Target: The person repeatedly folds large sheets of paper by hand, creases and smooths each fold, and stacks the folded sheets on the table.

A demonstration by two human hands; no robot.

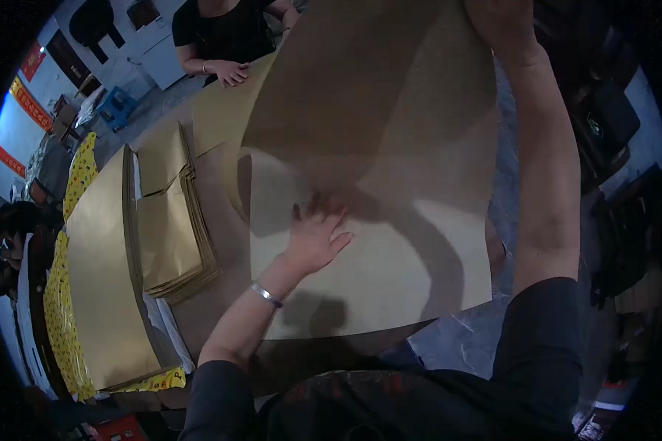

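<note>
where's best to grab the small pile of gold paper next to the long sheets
The small pile: likely by its near right corner, coming from the right. Layered edges show uncovered there, while its left side sits close to the long sheets.

Left hand [316,241] (silver bracelet [266,295]) spread over brown sheet [375,287], right hand [504,29] at its raised end, folded stack [173,239] nearby

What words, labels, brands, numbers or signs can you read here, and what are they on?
Nothing reads with certainty.
Yellow patterned sheet: possibly "S" and "P" at its near corner, too small to confirm.
Red wall banners: marks too small and blurred to read.
Dark shirt: faint reddish print, too dim to read.
Large paper sheet and folded paper stack: no text visible.
</note>
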